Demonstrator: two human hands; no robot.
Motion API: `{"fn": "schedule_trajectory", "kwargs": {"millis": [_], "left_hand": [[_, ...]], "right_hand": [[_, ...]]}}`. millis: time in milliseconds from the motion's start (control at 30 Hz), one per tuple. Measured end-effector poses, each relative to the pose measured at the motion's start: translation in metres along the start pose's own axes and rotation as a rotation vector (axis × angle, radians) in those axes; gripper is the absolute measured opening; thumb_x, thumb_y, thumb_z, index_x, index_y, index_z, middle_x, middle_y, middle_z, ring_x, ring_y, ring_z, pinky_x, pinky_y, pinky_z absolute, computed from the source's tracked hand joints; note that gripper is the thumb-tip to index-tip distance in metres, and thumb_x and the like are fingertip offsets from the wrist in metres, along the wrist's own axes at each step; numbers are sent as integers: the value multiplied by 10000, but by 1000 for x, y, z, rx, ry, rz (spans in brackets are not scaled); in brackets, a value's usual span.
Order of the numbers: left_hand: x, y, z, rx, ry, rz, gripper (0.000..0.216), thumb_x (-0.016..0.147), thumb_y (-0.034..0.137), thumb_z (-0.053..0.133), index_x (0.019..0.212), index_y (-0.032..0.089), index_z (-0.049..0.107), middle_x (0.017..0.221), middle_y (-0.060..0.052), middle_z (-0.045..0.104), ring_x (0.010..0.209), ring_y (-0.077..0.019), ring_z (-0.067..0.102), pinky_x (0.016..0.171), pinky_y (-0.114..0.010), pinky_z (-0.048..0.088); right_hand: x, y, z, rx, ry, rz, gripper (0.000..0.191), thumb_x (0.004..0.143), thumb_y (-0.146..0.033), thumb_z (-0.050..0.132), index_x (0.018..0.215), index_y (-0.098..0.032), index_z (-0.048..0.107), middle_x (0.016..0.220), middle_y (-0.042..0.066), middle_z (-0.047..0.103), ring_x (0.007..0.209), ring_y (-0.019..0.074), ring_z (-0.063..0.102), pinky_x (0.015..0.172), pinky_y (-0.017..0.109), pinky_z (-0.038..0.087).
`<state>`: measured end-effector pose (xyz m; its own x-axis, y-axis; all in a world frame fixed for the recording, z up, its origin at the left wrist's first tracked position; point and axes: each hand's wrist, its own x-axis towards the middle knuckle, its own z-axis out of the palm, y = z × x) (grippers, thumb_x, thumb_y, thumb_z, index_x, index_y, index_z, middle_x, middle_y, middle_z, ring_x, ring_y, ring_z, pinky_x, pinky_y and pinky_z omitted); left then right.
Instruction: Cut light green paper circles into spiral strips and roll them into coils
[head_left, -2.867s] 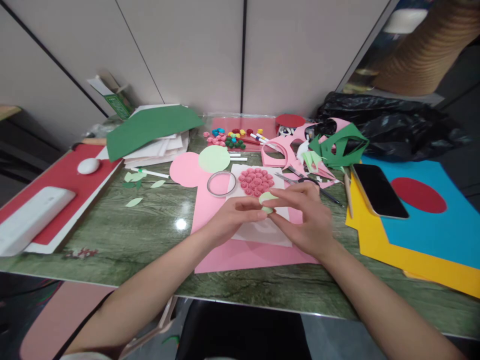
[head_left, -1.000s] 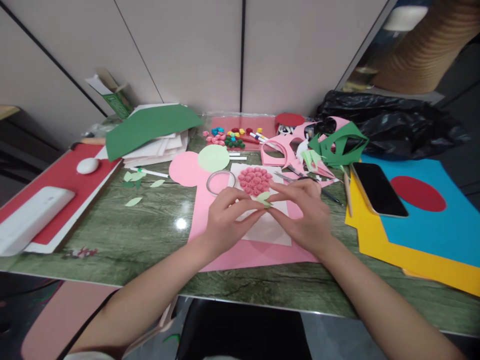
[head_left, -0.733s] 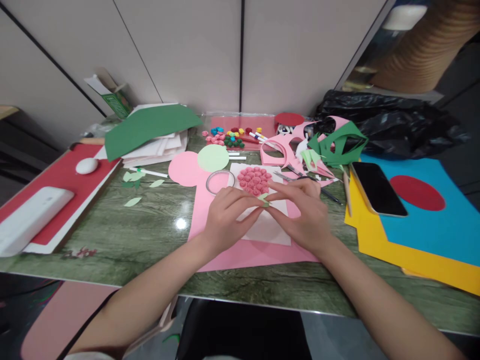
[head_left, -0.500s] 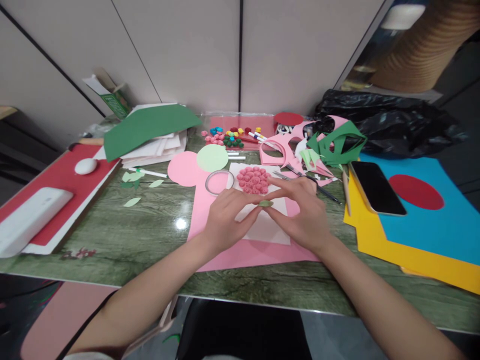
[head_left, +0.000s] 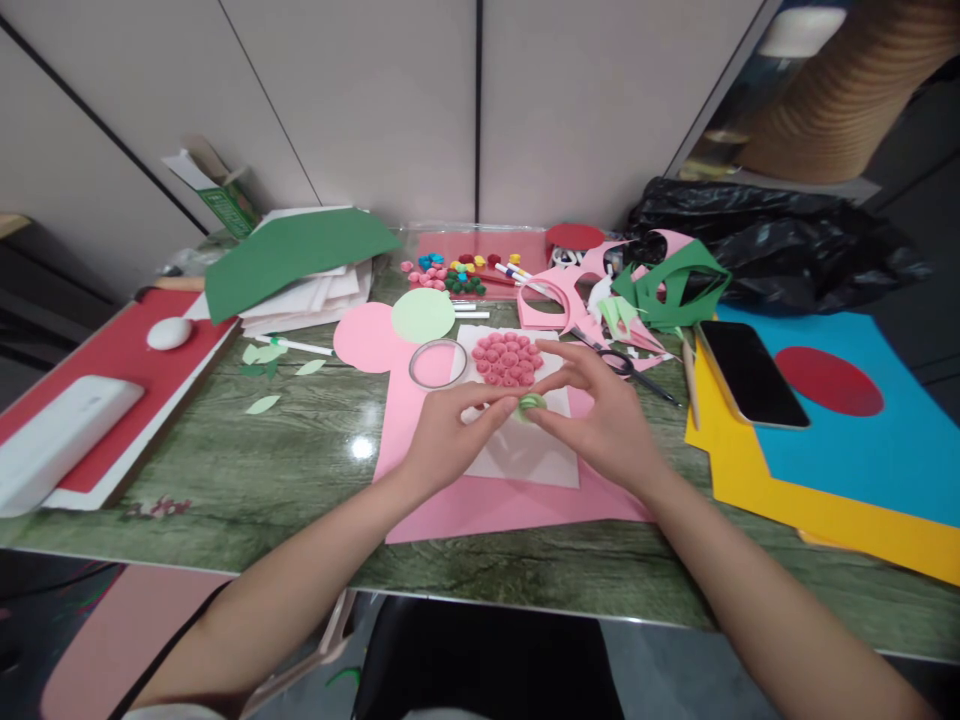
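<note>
Between my two hands is a small light green paper leaf [head_left: 533, 401], curled round on itself into a loose coil. My left hand [head_left: 456, 425] pinches its left side between thumb and forefinger. From the right, the thumb and fingers of my right hand [head_left: 609, 415] press on the coil. Both hands hover over a white paper sheet [head_left: 525, 462], which lies on a larger pink sheet [head_left: 450, 510]. On the white sheet, just beyond my fingers, sits a round cluster of pink paper rosettes [head_left: 508, 358].
A tape roll [head_left: 438, 363] rests left of the white sheet. Scissors [head_left: 616, 362] and paper scraps lie beyond my right hand. To the right are a phone [head_left: 751, 374] and coloured sheets. Several loose paper leaves [head_left: 262, 404] and a glue gun-like white case [head_left: 71, 435] are leftward.
The green leaf, seen narrow and almost edge-on before, now shows as a rounded coil. My right fingers have shifted around it, while my left hand stays nearly in place.
</note>
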<state>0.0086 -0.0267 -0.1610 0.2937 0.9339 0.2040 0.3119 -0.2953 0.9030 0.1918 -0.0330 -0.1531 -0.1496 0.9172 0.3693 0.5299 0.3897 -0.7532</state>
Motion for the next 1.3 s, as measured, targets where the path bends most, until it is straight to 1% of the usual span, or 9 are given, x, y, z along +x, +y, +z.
{"fn": "schedule_trajectory", "kwargs": {"millis": [67, 167, 300, 400, 533, 667, 900, 1133, 1300], "left_hand": [[1, 0, 0, -15, 7, -51, 180, 852, 334, 604, 921, 261, 753, 929, 0, 767, 860, -180, 675, 798, -314, 505], [3, -1, 1, -27, 10, -109, 187, 823, 368, 629, 860, 240, 760, 849, -8, 769, 796, -190, 674, 732, -311, 505], [5, -4, 2, -90, -13, -156, 157, 788, 348, 664, 827, 227, 756, 834, -15, 768, 783, -187, 678, 718, -303, 512], [5, -5, 2, -88, -22, -164, 131, 784, 314, 667, 839, 231, 753, 843, -17, 766, 778, -180, 675, 707, -299, 510], [4, -2, 2, 5, 6, -106, 113, 797, 271, 641, 812, 217, 739, 786, -12, 752, 720, -160, 650, 679, -289, 491], [3, 2, 3, 81, 34, -64, 86, 786, 209, 619, 753, 201, 697, 733, 5, 723, 678, -141, 618, 665, -277, 470], [2, 2, 5, 126, 79, 5, 78, 776, 167, 605, 722, 192, 655, 691, 8, 683, 645, -128, 576, 622, -266, 435], [0, 3, 6, 176, 107, 98, 90, 774, 121, 603, 719, 186, 636, 668, 21, 657, 637, -112, 555, 618, -246, 432], [-1, 1, 6, 189, 109, 112, 85, 768, 126, 603, 717, 189, 627, 668, 22, 651, 637, -111, 555, 602, -233, 438]], "right_hand": [[1, 0, 0, 41, -20, 25, 547, 732, -166, 704, 1235, -263, 514, 875, 7, 727, 898, 244, 699, 977, 483, 408], [2, 0, 0, 76, -45, 38, 543, 722, -152, 694, 1225, -263, 526, 943, 20, 721, 881, 223, 706, 965, 455, 427], [2, 4, 0, 85, -67, 48, 555, 717, -158, 693, 1237, -259, 526, 883, 11, 726, 880, 224, 701, 963, 460, 426], [2, 6, 1, 119, -74, 70, 567, 705, -140, 696, 1235, -256, 530, 878, 13, 722, 866, 219, 693, 955, 459, 426], [3, 7, 2, 161, -100, 148, 594, 684, -121, 705, 1240, -240, 533, 800, -1, 706, 838, 215, 665, 892, 440, 445], [4, 7, 3, 251, -145, 232, 565, 696, -158, 705, 1231, -224, 537, 765, -4, 689, 803, 209, 629, 840, 429, 444], [3, 9, 4, 360, -209, 269, 533, 728, -194, 685, 1237, -234, 532, 782, -11, 648, 757, 181, 606, 739, 356, 457], [4, 9, 4, 471, -273, 362, 530, 743, -227, 683, 1252, -240, 534, 793, -7, 594, 760, 170, 561, 728, 328, 413], [3, 12, 4, 601, -288, 445, 500, 739, -234, 698, 1217, -276, 557, 815, -12, 579, 765, 158, 547, 724, 310, 407]]}}
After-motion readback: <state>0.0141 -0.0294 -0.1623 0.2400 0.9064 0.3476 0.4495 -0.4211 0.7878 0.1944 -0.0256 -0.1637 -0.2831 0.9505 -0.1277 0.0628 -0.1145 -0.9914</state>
